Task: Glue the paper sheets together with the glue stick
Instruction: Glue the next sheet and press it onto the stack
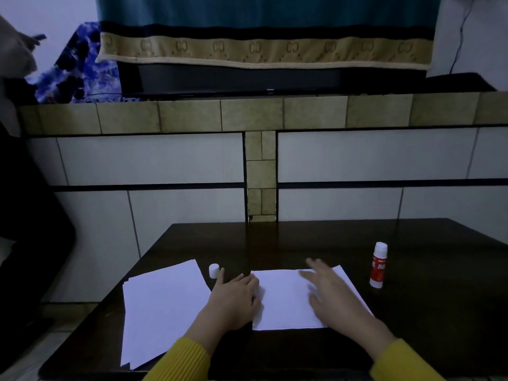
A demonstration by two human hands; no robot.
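Paper sheets wait in a loose stack [162,312] on the dark worktop [439,312], left of the white cap [214,270]. Right of the cap, my left hand [233,301] rests flat on the edge of the sheet in work [286,298]; my right hand [335,295], blurred, fingers spread, presses it. Further right stands the glue stick [378,265], uncapped. I judge one join is being smoothed; the stack remains.
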